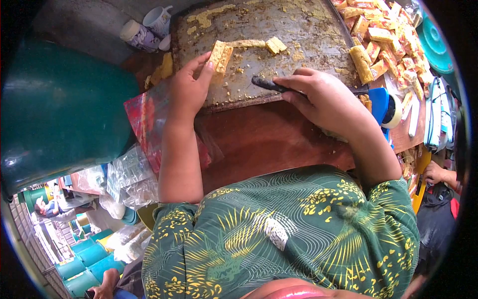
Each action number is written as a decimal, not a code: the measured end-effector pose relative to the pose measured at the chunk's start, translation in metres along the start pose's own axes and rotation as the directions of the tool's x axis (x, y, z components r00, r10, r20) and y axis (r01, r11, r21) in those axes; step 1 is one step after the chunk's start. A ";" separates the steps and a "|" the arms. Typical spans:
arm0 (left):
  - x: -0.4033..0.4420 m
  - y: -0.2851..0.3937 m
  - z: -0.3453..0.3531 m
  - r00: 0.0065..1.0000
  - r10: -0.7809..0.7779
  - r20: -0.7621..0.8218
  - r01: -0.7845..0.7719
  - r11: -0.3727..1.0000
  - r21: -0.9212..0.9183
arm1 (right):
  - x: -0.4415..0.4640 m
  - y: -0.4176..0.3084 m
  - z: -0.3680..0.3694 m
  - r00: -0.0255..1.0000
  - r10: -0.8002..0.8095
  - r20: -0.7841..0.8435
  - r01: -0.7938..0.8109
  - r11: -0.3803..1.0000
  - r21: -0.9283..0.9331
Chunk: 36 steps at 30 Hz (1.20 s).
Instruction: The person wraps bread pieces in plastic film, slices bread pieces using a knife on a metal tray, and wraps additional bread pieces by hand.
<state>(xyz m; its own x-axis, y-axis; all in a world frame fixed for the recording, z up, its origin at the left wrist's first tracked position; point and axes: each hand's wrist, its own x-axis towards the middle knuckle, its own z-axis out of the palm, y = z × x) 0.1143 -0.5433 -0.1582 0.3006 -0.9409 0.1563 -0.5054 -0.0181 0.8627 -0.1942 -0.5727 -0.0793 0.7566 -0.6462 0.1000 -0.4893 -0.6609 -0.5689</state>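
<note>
My left hand point(191, 84) pinches a yellow crumbly bar point(221, 59) above the left part of a worn metal tray point(298, 37). In my right hand point(323, 97) is a dark-handled tool point(269, 84), held over the tray's front part; the rest of it is hidden under my fingers. A thin yellow strip point(246, 44) and a short yellow piece point(276, 45) lie on the tray, just beyond the bar. Crumbs are scattered around them.
Wrapped bars point(393, 45) are heaped at the right, with a tape dispenser point(386, 107) nearer. A large green drum point(64, 109) stands left, cups point(158, 21) behind it. Red plastic point(149, 117) lies beside my left forearm. Other people point(438, 209) are at the lower right and lower left.
</note>
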 end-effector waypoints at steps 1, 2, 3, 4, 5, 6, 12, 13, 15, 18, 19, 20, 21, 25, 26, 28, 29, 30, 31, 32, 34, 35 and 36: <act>0.001 0.001 0.000 1.000 -0.003 0.004 0.003 1.000 0.003 | 0.000 -0.001 0.000 1.000 0.005 0.005 -0.005 1.000 0.005; 0.001 0.002 0.000 1.000 0.002 -0.001 -0.002 1.000 -0.001 | 0.000 -0.002 -0.001 1.000 0.001 0.030 -0.001 1.000 0.008; 0.000 0.002 0.000 1.000 0.004 -0.004 -0.004 1.000 -0.005 | -0.001 -0.004 -0.003 0.998 -0.002 0.057 0.001 1.000 0.012; -0.001 0.002 0.000 1.000 0.004 -0.007 -0.004 1.000 -0.008 | -0.002 -0.005 -0.003 0.996 -0.004 0.086 0.002 1.000 0.018; -0.002 0.002 0.000 1.000 0.006 -0.010 -0.006 1.000 0.007 | -0.002 -0.004 -0.002 0.998 0.004 0.063 -0.005 1.000 0.010; -0.001 0.001 0.000 1.000 0.009 -0.012 -0.009 1.000 0.022 | -0.001 -0.001 0.001 0.999 0.012 0.039 -0.012 1.000 0.001; 0.001 -0.005 0.001 1.000 0.006 -0.006 -0.007 1.000 -0.021 | -0.003 -0.003 -0.001 0.999 -0.010 0.051 0.010 1.000 0.002; 0.002 -0.005 0.001 1.000 0.008 -0.008 -0.008 1.000 -0.021 | -0.003 -0.003 -0.002 0.999 -0.003 0.033 0.004 1.000 -0.011; 0.002 -0.004 0.002 1.000 0.002 -0.008 -0.002 1.000 -0.027 | -0.003 0.000 -0.003 0.996 -0.015 0.087 0.013 1.000 0.024; -0.002 0.001 0.002 1.000 0.013 -0.015 -0.012 1.000 0.020 | -0.007 0.006 -0.010 0.999 0.009 0.032 -0.010 0.999 0.041; -0.004 0.006 0.002 1.000 0.022 -0.020 -0.021 0.999 0.043 | -0.009 0.010 -0.014 1.000 0.024 -0.011 -0.023 0.999 0.039; -0.008 0.012 0.002 0.997 0.075 -0.026 -0.072 0.989 0.129 | -0.012 0.020 -0.014 0.989 0.038 -0.145 -0.028 0.997 0.073; -0.013 0.025 0.002 0.991 0.129 -0.028 -0.120 0.969 0.214 | -0.014 0.025 -0.020 0.973 0.101 -0.209 -0.098 0.995 0.026; -0.016 0.031 0.018 0.969 0.184 -0.163 -0.175 0.982 0.070 | -0.020 0.059 -0.031 0.887 0.210 -0.410 -0.296 0.942 -0.157; -0.013 0.022 0.020 0.948 0.262 -0.178 -0.220 0.949 0.228 | -0.023 0.062 -0.032 0.866 0.275 -0.418 -0.380 0.905 -0.191; -0.006 0.015 0.018 0.891 0.418 -0.175 -0.274 0.805 0.527 | -0.031 0.068 -0.031 0.898 0.152 -0.413 -0.294 0.906 -0.305; -0.009 0.012 0.018 0.893 0.435 -0.115 -0.301 0.767 0.567 | -0.035 0.069 -0.030 0.904 0.091 -0.418 -0.237 0.919 -0.314; -0.014 0.023 0.016 0.892 0.449 -0.053 -0.329 0.725 0.605 | -0.038 0.066 -0.029 0.900 0.062 -0.431 -0.214 0.925 -0.313; -0.020 0.033 0.016 0.888 0.459 0.011 -0.360 0.680 0.639 | -0.040 0.060 -0.028 0.895 0.035 -0.444 -0.191 0.931 -0.312; -0.024 0.042 0.018 0.923 0.383 0.048 -0.333 0.729 0.598 | -0.043 0.055 -0.026 0.889 0.010 -0.459 -0.170 0.935 -0.310; -0.033 0.060 0.024 0.964 0.230 0.134 -0.266 0.812 0.520 | -0.048 0.045 -0.025 0.891 -0.024 -0.454 -0.093 0.968 -0.235; -0.037 0.064 0.027 0.943 0.306 0.127 -0.327 0.796 0.509 | -0.049 0.037 -0.025 0.895 -0.050 -0.444 -0.032 0.984 -0.176; -0.041 0.068 0.029 0.917 0.380 0.119 -0.387 0.776 0.498 | -0.051 0.029 -0.025 0.897 -0.077 -0.435 0.029 0.993 -0.116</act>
<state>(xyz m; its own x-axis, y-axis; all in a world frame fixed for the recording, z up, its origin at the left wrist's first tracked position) 0.0436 -0.5158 -0.1199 -0.0130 -0.9100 0.4143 -0.9111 0.1815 0.3701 -0.2574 -0.5686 -0.0803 0.5278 -0.6951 0.4881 -0.5144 -0.7189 -0.4675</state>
